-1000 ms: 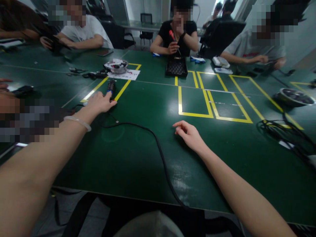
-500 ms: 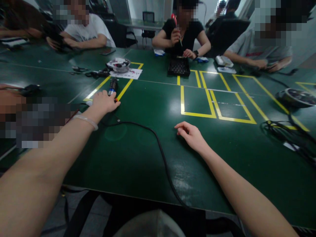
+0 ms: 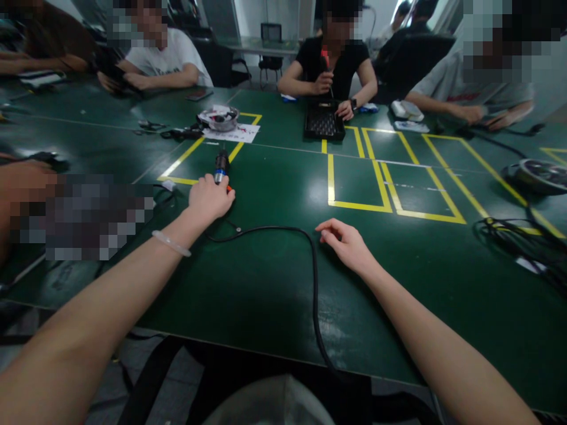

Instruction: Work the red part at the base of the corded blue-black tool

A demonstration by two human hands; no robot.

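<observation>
My left hand [image 3: 210, 198] is wrapped over the body of an electric drill [image 3: 221, 164] on the green table. Its black chuck and blue ring point away from me, and a bit of orange shows beside my thumb; the rest is under my palm. A black cord [image 3: 315, 283] runs from near that hand across the table and over the front edge. My right hand [image 3: 343, 239] rests on the tabletop to the right of the cord, fingers loosely bent and apart, holding nothing.
Yellow tape outlines [image 3: 361, 206] mark the table [image 3: 266, 283]. A clear round container [image 3: 220, 120] sits on white paper beyond the drill. Across from me, a person holds a red-handled tool over a black tray [image 3: 325, 127]. Coiled black cables [image 3: 505, 236] and a round device [image 3: 538, 176] lie right.
My left hand and the drill have moved right and slightly toward me, and the cord has shifted right with them. My right hand stays nearly still.
</observation>
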